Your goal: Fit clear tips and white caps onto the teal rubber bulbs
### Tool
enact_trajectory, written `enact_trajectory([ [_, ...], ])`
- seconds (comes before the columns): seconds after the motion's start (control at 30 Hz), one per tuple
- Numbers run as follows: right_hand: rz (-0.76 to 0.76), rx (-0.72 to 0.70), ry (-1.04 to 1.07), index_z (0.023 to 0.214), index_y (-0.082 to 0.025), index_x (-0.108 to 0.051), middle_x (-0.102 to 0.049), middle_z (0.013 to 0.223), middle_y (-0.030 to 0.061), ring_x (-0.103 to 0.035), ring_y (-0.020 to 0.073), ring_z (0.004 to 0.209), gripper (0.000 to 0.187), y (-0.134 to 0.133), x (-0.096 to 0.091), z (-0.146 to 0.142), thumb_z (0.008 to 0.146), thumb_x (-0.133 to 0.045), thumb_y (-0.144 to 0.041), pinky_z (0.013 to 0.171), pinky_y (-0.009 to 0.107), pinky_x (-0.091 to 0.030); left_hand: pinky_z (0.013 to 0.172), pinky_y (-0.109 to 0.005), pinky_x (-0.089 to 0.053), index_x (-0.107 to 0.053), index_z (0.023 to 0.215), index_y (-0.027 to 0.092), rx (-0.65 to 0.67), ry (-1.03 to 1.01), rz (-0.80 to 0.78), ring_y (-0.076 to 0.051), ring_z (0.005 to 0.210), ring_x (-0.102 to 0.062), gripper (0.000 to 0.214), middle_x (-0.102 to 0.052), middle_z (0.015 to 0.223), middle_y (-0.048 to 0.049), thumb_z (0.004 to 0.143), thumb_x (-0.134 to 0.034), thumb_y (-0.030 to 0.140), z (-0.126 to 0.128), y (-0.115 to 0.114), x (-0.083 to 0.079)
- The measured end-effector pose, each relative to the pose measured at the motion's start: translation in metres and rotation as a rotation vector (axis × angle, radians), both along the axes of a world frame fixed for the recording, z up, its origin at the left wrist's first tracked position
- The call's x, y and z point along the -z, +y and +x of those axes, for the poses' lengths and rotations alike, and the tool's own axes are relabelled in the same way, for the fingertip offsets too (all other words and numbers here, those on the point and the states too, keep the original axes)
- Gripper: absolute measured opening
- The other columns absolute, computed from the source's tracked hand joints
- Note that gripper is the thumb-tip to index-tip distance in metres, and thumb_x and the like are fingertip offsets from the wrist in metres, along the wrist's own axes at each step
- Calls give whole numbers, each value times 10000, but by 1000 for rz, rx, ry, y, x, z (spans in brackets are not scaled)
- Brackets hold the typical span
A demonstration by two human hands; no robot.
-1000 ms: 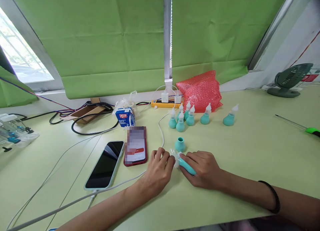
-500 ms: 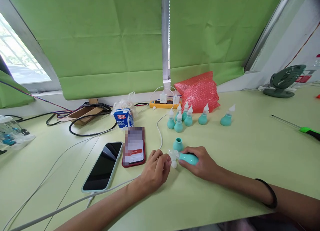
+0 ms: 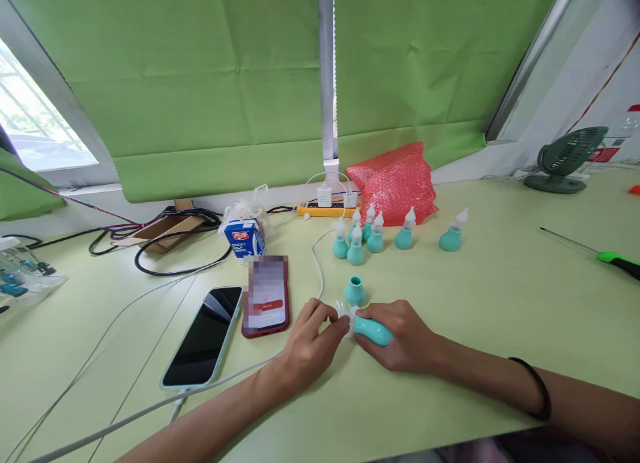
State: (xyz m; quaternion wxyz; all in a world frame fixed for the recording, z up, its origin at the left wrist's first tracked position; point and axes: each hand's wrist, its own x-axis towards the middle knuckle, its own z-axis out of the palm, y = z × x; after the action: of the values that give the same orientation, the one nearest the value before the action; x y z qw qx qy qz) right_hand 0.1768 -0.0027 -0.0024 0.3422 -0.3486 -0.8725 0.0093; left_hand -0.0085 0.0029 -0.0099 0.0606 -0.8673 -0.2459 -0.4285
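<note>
My right hand grips a teal rubber bulb lying on its side on the pale green table. My left hand pinches a small clear white tip at the bulb's mouth. The two hands meet at that joint. Just behind them stands one bare teal bulb without a tip. Farther back stand several finished teal bulbs with white tips, one apart at the right.
Two phones lie left of my hands, a dark one and a red-cased one, with white cables across the table. A milk carton, a power strip, red bubble wrap, a small fan and a green-handled screwdriver stand farther off.
Half a second ago my hands were slightly apart with the tip loose beside the bulb's mouth. Now they have closed together, and the tip is at the bulb's opening.
</note>
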Motion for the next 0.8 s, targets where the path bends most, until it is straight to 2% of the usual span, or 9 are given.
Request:
enact_trajectory([
  [0.07, -20, 10, 24, 805, -170, -533, -599, 597, 16, -562, 126, 527, 124, -1, 0, 0, 740, -492, -267, 466, 227, -363, 551, -251, -370, -533, 884, 147, 47, -52, 17, -127, 669, -401, 225, -493, 722, -43, 724, -506, -10, 0, -2, -1],
  [0.13, -19, 45, 64, 818, -165, -527, -614, 637, 32, -570, 136, 550, 156, -1, 0, 0, 743, -502, -300, 479, 234, -376, 552, -242, -383, -527, 836, 147, 61, -180, -75, -119, 659, -429, 177, -500, 706, -34, 732, -505, 5, 1, -3, -5],
  [0.23, -62, 108, 133, 816, -161, -518, -611, 642, 32, -547, 127, 514, 182, 2, -1, 3, 738, -522, -326, 493, 241, -397, 552, -233, -403, -528, 774, 149, -72, -397, -311, -108, 627, -464, 90, -521, 666, -19, 773, -484, 70, 0, -2, -11],
  [0.3, -90, 113, 180, 820, -166, -510, -607, 645, 24, -534, 118, 504, 176, 5, -1, 5, 733, -535, -317, 509, 240, -412, 571, -246, -416, -564, 758, 152, -128, -353, -359, -119, 637, -479, 82, -563, 673, -26, 773, -495, 111, -1, 2, -12],
  [0.47, -72, 43, 248, 875, -180, -482, -613, 717, 30, -554, 127, 583, 198, 8, 0, 5, 729, -547, -297, 565, 244, -435, 565, -270, -436, -656, 717, 166, -187, -51, -442, -160, 670, -493, 132, -624, 674, -46, 714, -535, 114, -2, 13, -2],
  [0.57, -132, 31, 239, 885, -187, -487, -606, 731, 34, -554, 133, 606, 195, 7, -3, 4, 737, -531, -306, 578, 249, -437, 565, -276, -440, -651, 816, 153, -207, -26, -486, -167, 676, -494, 188, -633, 679, -48, 709, -509, 91, -2, 14, 0],
  [0.67, -188, -7, 202, 867, -191, -493, -596, 729, 24, -554, 134, 626, 213, 3, -8, 3, 711, -551, -323, 595, 247, -434, 586, -282, -438, -599, 918, 138, -226, -93, -490, -162, 689, -497, 251, -617, 704, -47, 725, -449, 79, -2, 9, -5],
  [0.73, -212, -30, 168, 827, -190, -491, -589, 710, 14, -550, 133, 621, 231, -1, -10, 2, 677, -586, -337, 599, 246, -428, 609, -286, -432, -574, 878, 135, -184, -158, -477, -154, 699, -496, 239, -588, 718, -49, 747, -383, 76, -3, 3, -11],
  [0.8, -240, -51, 139, 785, -186, -488, -586, 690, 11, -548, 133, 617, 233, -5, -11, 0, 659, -604, -343, 593, 242, -422, 624, -303, -422, -540, 843, 126, -57, -152, -433, -160, 709, -478, 221, -557, 730, -64, 764, -335, 103, -4, -3, -17],
])
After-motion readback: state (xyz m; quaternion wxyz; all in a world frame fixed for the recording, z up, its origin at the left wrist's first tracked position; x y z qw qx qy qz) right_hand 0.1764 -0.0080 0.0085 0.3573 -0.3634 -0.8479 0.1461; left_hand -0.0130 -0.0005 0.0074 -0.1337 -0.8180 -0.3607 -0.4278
